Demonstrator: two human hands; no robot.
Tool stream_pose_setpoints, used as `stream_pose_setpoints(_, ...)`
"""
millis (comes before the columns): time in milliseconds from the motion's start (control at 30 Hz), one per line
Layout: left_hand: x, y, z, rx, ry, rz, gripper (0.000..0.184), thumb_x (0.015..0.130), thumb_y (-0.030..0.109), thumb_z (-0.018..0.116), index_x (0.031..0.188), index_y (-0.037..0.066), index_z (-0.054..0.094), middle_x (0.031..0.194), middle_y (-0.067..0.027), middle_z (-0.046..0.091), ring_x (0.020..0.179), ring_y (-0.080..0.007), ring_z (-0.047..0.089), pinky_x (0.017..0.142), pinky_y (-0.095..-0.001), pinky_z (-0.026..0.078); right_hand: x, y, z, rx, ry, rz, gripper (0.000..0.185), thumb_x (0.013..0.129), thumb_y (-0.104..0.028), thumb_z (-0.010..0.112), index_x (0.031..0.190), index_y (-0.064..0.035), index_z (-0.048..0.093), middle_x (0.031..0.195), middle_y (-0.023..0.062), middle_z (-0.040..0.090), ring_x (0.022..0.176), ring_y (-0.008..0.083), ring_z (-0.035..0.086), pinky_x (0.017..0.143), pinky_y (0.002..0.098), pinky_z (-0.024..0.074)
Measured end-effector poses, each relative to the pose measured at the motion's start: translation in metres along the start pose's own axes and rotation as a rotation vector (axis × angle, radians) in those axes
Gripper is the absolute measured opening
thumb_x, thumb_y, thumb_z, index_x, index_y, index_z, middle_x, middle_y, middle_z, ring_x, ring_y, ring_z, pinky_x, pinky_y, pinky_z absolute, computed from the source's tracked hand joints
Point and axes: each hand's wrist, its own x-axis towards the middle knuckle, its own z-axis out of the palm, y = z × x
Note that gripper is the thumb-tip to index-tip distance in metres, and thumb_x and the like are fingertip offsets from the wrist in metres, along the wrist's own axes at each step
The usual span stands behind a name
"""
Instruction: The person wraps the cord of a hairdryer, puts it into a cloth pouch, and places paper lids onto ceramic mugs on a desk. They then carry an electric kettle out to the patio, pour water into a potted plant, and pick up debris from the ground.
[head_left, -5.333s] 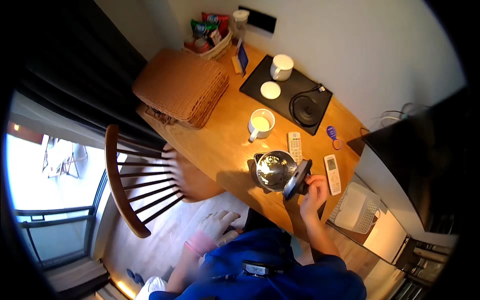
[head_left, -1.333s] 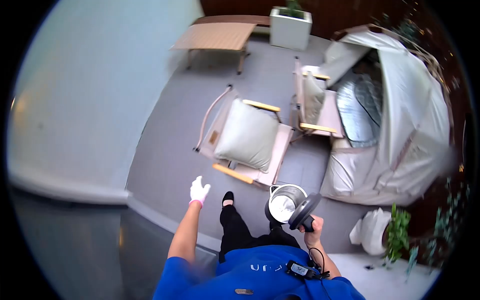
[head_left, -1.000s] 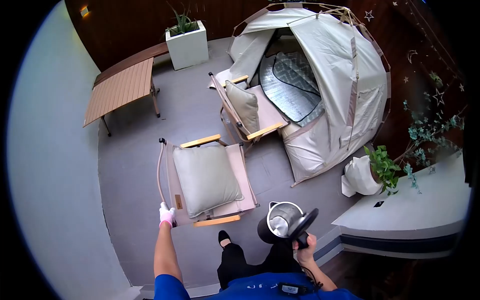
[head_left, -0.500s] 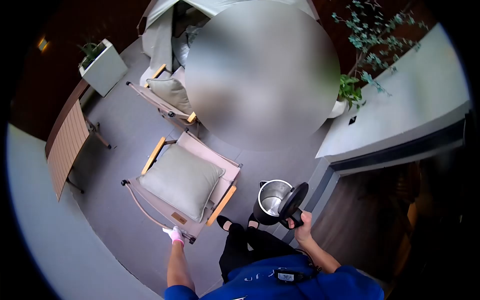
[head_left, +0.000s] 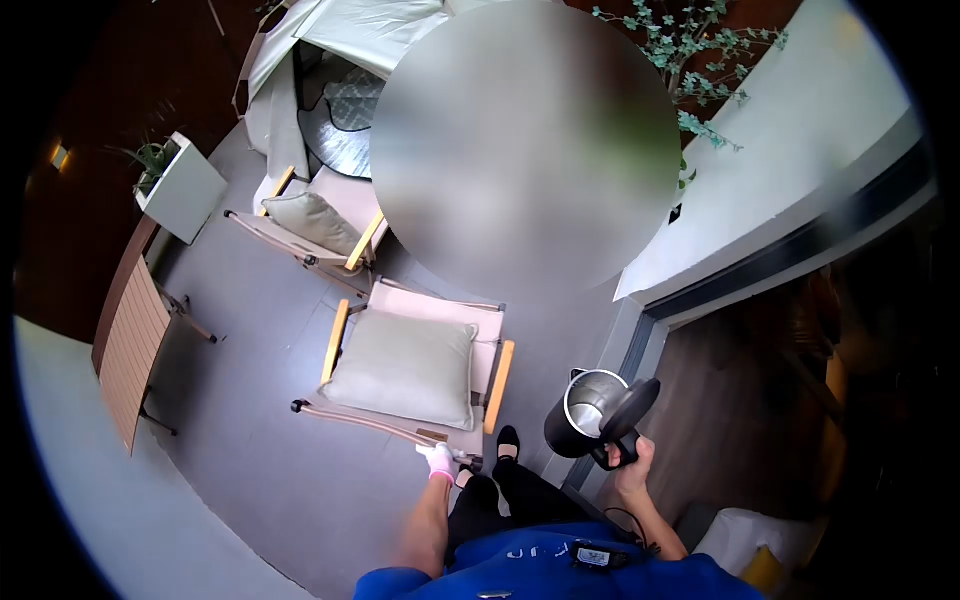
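Note:
My left hand (head_left: 438, 461), in a white glove with a pink cuff, is closed on the backrest bar of a folding chair (head_left: 487, 316). This chair has pale pink fabric and wooden armrests, and a grey-beige cushion (head_left: 405, 368) lies on it. At the right, my bare right hand (head_left: 631, 467) grips the handle of a black electric kettle (head_left: 567, 432). The kettle's lid stands open, showing the shiny metal inside; whether there is water in it I cannot tell.
A second folding chair (head_left: 352, 190) with a cushion stands farther back, before a pale tent (head_left: 350, 30). At left are a slatted table (head_left: 135, 345) and a white planter (head_left: 190, 190). A door threshold (head_left: 632, 350) runs along the right. A blurred disc hides the upper middle.
The near chair has shifted right and turned somewhat, with my left hand still on its bar. My view has moved towards the doorway; the kettle stays in my right hand, lid open.

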Motion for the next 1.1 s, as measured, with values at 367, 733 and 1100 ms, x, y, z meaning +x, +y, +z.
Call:
stream_pose_setpoints(367, 0.007, 0.003, 0.058, 0.487, -0.267, -0.051, 0.075, 0.078, -0.005, 0.046, 0.139, 0.019, 0.01, 0.076, -0.0149, 0.054, 0.056, -0.0237, 0.054, 0.045, -0.0394, 0.048, -0.011, 0.002, 0.021, -0.004, -0.078, 0.08, 0.053, 0.086, -0.052, 0.032, 0.059, -0.0076, 0.045, 0.046, 0.0028, 0.041, 0.046, 0.0149, 0.042, 0.06, 0.0275, 0.0371)
stream_pose_setpoints(733, 0.02, 0.189, -0.134, 0.755, -0.789, -0.111, 0.046, 0.084, 0.027, 0.053, 0.13, 0.022, 0.045, 0.108, 0.0011, 0.055, 0.09, -0.0137, 0.051, 0.068, -0.0297, 0.041, -0.031, -0.023, 0.277, 0.172, -0.17, 0.072, 0.055, 0.084, -0.055, 0.032, 0.054, -0.0098, 0.042, 0.043, 0.002, 0.038, 0.041, 0.0143, 0.037, 0.058, 0.0279, 0.0368)
stream_pose_setpoints(1100, -0.053, 0.562, -0.218, 0.509, -0.907, 0.697, 0.03, 0.091, 0.027, 0.051, 0.111, 0.006, 0.057, 0.106, -0.0041, 0.059, 0.103, -0.0131, 0.05, 0.091, -0.0285, 0.038, 0.027, 0.01, 0.542, 0.219, -0.483, 0.088, 0.054, 0.087, -0.051, 0.032, 0.06, -0.0066, 0.045, 0.044, 0.0034, 0.041, 0.04, 0.0144, 0.04, 0.054, 0.0272, 0.0397)
